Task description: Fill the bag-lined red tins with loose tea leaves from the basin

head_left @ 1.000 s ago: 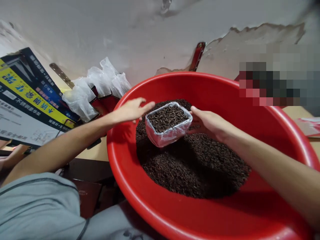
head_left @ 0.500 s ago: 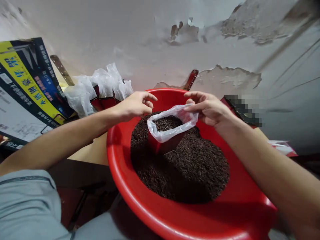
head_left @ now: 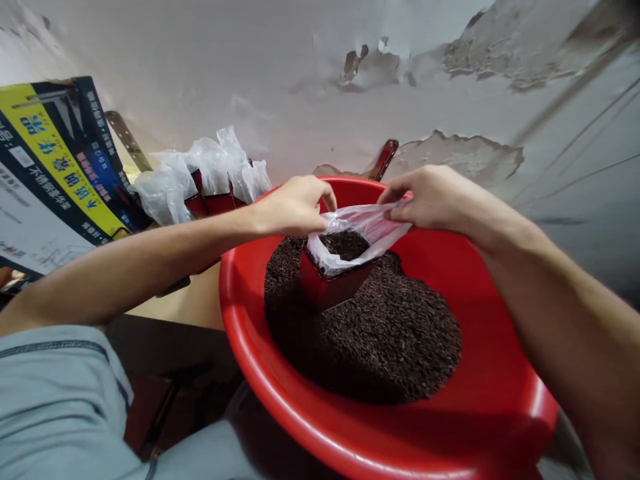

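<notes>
A red box (head_left: 327, 287) with a dark rim stands in dark, grain-like pieces (head_left: 400, 333) inside a large red basin (head_left: 500, 267). The clear plastic bag (head_left: 383, 230) lining it holds more of these pieces. My right hand (head_left: 433, 200) pinches the bag's far right edge and stretches it up and outward. At the bag's far left edge, my left hand (head_left: 297, 205) has its thumb and curled fingers on the film; part of that grip is hidden.
Left of the basin, more red boxes (head_left: 217, 203) lined with plastic bags (head_left: 205, 160) stand on a light tabletop (head_left: 183, 303). A large printed carton (head_left: 60, 167) leans at far left. Behind is a peeling wall (head_left: 280, 87).
My left hand has moved right to the bag's edge. My right hand has pulled its side of the bag up and right, and the box's dark front rim now shows.
</notes>
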### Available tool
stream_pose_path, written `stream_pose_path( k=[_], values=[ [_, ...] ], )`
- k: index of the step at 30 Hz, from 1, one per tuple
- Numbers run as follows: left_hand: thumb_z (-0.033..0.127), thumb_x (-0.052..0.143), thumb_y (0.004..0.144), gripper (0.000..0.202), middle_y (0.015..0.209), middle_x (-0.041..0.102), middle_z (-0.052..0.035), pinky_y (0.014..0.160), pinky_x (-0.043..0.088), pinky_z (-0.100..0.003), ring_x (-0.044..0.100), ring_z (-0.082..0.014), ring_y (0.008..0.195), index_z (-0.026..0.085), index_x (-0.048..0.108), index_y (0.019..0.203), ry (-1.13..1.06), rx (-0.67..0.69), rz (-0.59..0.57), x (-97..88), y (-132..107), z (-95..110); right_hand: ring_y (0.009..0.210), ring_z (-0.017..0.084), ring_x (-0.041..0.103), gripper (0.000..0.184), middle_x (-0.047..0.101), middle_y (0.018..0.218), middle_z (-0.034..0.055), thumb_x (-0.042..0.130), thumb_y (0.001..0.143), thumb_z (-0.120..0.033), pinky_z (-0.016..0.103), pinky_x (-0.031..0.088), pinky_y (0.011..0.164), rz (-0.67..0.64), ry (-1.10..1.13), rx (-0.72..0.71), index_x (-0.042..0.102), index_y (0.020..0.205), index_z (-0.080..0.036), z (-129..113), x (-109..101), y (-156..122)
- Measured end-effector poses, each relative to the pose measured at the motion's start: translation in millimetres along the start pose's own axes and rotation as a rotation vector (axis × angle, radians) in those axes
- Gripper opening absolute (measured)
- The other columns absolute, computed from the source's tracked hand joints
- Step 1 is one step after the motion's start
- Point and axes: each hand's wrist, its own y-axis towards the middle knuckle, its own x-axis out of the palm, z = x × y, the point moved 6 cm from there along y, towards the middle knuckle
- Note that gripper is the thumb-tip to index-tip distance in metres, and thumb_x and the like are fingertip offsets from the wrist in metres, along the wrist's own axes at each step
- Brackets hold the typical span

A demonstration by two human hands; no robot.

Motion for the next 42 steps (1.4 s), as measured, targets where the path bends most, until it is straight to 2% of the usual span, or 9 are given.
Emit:
stream_pose_path(
  k=[5,11,19,24,27,29,33,37,42],
  values=[
    [0.032,0.064,0.087,0.040,0.087,0.074,-0.0066,0.077,0.052,-0.029,0.071,-0.0212,0.087,0.014,0.066,0.123,0.019,-0.061,0.247,-38.8,-6,-1,0.047,0.012,0.052,0.008,0.063,0.059,0.0013,0.074,0.072,-0.026,0.028,0.039,0.044,0.307,0.298,0.257,0.075,0.078,-0.021,10,-32,-15],
    [0.011,0.062,0.077,0.025,0.078,0.071,-0.0070,0.063,0.056,-0.029,0.071,-0.0186,0.068,0.009,0.066,0.102,-0.310,-0.214,-0.376,41.4,0,-19,0.053,0.011,0.052,0.037,0.071,0.083,0.0037,0.079,0.069,-0.026,0.028,0.043,0.050,-0.072,0.124,0.220,0.078,0.105,-0.018,-3,-3,-9],
    [0.003,0.060,0.073,0.048,0.086,0.066,-0.0034,0.063,0.045,-0.028,0.062,-0.0119,0.067,0.014,0.072,0.118,-0.346,-0.134,0.050,-19.8,-1,-18,0.045,0.009,0.044,0.024,0.051,0.059,-0.0046,0.069,0.061,-0.010,0.027,0.029,0.044,0.136,0.614,0.422,0.071,0.085,-0.016,10,-1,-22],
    [0.017,0.059,0.094,0.052,0.117,0.063,-0.0091,0.072,0.048,-0.026,0.055,-0.0050,0.077,0.007,0.050,0.144,-0.439,0.118,0.392,-68.0,-28,-15,0.055,0.007,0.049,0.034,0.065,0.091,0.0016,0.079,0.066,-0.015,0.029,0.038,0.050,0.407,0.958,0.077,0.069,0.097,-0.025,36,-25,-25],
    [0.053,0.082,0.082,0.082,0.148,0.050,-0.0187,0.102,0.051,-0.043,0.056,-0.0297,0.126,0.012,0.052,0.145,-0.042,0.235,0.192,-36.8,-37,-7,0.082,0.014,0.065,0.065,0.068,0.121,0.0100,0.077,0.079,-0.026,0.034,0.048,0.064,0.164,0.805,-0.064,0.058,0.140,-0.034,46,-15,-24],
    [0.047,0.088,0.075,0.064,0.152,0.048,-0.0214,0.109,0.048,-0.048,0.051,-0.0382,0.137,0.014,0.069,0.126,0.137,0.251,0.045,-3.1,-33,-2,0.098,0.018,0.068,0.071,0.069,0.126,0.0159,0.069,0.090,-0.038,0.037,0.050,0.072,-0.127,0.600,-0.129,0.044,0.156,-0.027,40,9,-22],
    [0.016,0.067,0.080,0.013,0.093,0.074,-0.0118,0.085,0.056,-0.038,0.071,-0.0243,0.091,0.011,0.076,0.088,0.117,0.198,0.039,31.7,-2,11,0.098,0.019,0.068,0.048,0.074,0.114,0.0138,0.071,0.089,-0.034,0.034,0.054,0.081,-0.478,0.334,-0.343,0.065,0.132,-0.014,-2,57,-14],
    [0.010,0.061,0.073,0.017,0.080,0.075,-0.0058,0.076,0.055,-0.030,0.068,-0.0177,0.079,0.012,0.075,0.083,-0.100,0.261,0.154,33.4,22,28,0.092,0.023,0.067,0.025,0.075,0.098,0.0106,0.077,0.080,-0.039,0.037,0.058,0.085,-0.493,0.355,-0.327,0.074,0.091,-0.017,-39,88,-3],
    [0.006,0.057,0.069,0.024,0.084,0.076,-0.0034,0.075,0.056,-0.029,0.069,-0.0163,0.079,0.015,0.074,0.083,-0.278,0.260,0.201,46.3,28,24,0.089,0.026,0.067,0.044,0.073,0.092,0.0126,0.068,0.080,-0.060,0.042,0.062,0.083,-0.351,0.534,-0.304,0.071,0.087,-0.016,-42,109,-1]
  ],
)
